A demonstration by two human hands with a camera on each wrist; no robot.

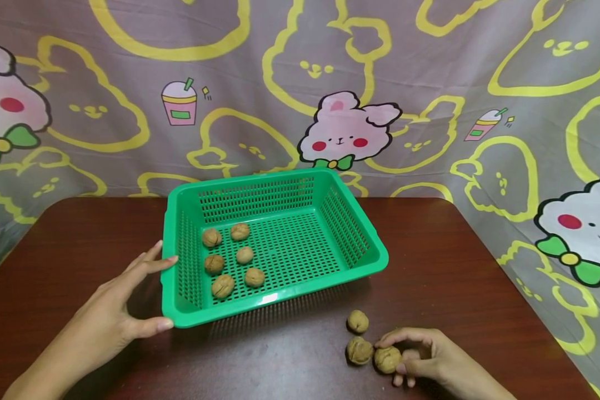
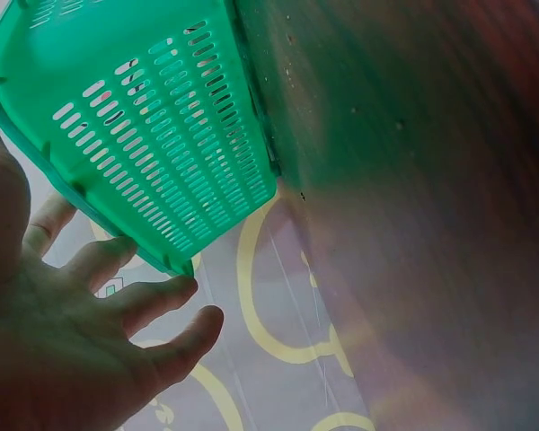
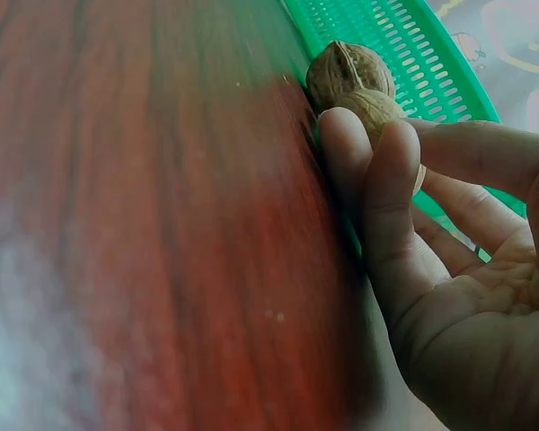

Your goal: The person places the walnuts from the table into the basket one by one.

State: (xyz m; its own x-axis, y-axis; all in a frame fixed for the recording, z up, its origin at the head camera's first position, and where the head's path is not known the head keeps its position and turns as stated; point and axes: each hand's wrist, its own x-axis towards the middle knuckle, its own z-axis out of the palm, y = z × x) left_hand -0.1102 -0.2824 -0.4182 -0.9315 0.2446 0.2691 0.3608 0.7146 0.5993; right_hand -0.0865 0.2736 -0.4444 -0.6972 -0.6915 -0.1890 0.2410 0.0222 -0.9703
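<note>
A green plastic basket [image 1: 275,297] with slotted walls holds several walnuts, such as one walnut [image 1: 223,286] near its front left. My left hand [image 1: 105,311] touches the basket's left end, thumb on the front corner and a fingertip over the rim. In the left wrist view its fingers [image 2: 166,346] are spread and fairly straight beside the basket wall [image 2: 153,135]. My right hand [image 1: 437,358] pinches a walnut [image 1: 387,360] between thumb and fingers, low over the table. Close to it lie a larger walnut [image 1: 359,350] and another walnut [image 1: 357,321].
The dark red-brown wooden table [image 1: 445,266] has rounded far corners. Behind and to the right hangs a grey-pink curtain [image 1: 260,89] with yellow outlines and rabbit faces. The basket stands at the table's far middle, with the loose walnuts in front of its right end.
</note>
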